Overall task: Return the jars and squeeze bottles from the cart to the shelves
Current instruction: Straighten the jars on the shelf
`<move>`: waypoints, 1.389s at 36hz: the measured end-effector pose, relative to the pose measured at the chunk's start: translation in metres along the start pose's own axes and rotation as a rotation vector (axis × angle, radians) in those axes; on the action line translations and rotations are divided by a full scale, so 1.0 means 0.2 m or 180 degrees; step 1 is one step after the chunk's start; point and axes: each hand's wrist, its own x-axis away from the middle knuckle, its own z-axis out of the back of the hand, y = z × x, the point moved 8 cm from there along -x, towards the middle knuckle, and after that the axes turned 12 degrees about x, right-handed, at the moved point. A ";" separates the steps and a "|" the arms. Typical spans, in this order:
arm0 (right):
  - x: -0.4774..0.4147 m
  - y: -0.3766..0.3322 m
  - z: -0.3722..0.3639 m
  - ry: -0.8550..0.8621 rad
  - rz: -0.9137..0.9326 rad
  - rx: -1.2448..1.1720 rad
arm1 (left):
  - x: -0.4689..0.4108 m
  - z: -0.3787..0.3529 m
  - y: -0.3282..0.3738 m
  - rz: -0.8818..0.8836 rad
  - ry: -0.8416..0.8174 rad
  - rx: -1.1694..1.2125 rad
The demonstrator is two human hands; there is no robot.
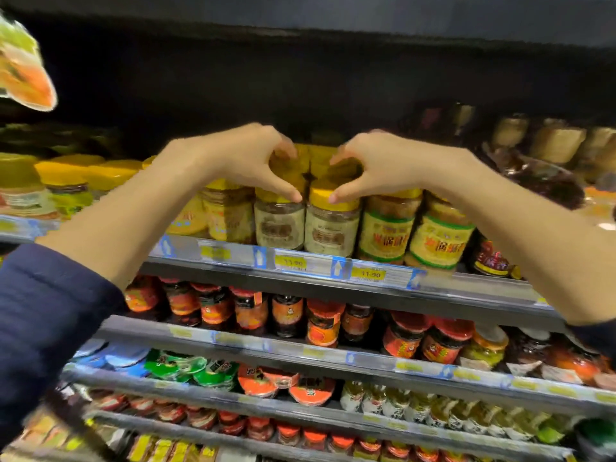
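Both my arms reach up to the top stocked shelf (300, 261). My left hand (246, 158) curls round a yellow-lidded jar (290, 168) that sits on top of the front row. My right hand (373, 165) curls round a second yellow-lidded jar (321, 161) right beside it. The two held jars touch side by side. Below them stand two cream-labelled jars with yellow lids (280, 225) (331, 228). My thumbs rest near those lower lids. Much of each held jar is hidden by my fingers.
More yellow-lidded jars (383, 231) fill the shelf on both sides. Red-lidded sauce jars (323, 325) line the shelf below, with tubs and bottles lower down. Price tags (368, 274) run along the shelf edge. A blurred packet (23, 71) hangs top left.
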 end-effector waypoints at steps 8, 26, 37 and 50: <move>-0.07 -0.03 -0.05 -0.0309 -0.0505 0.0114 | -0.03 -0.01 -0.15 -0.0249 -0.0315 -0.0204; -0.02 -0.03 -0.08 -0.0864 -0.1270 -0.0017 | -0.11 -0.06 -0.19 -0.0455 -0.0446 -0.0219; -0.02 -0.03 -0.08 -0.1039 -0.1247 0.0044 | -0.12 -0.06 -0.20 -0.0332 -0.0359 -0.0151; -0.04 -0.12 0.03 -0.0421 -0.0871 0.0020 | -0.05 0.00 -0.25 -0.0330 -0.0234 -0.0019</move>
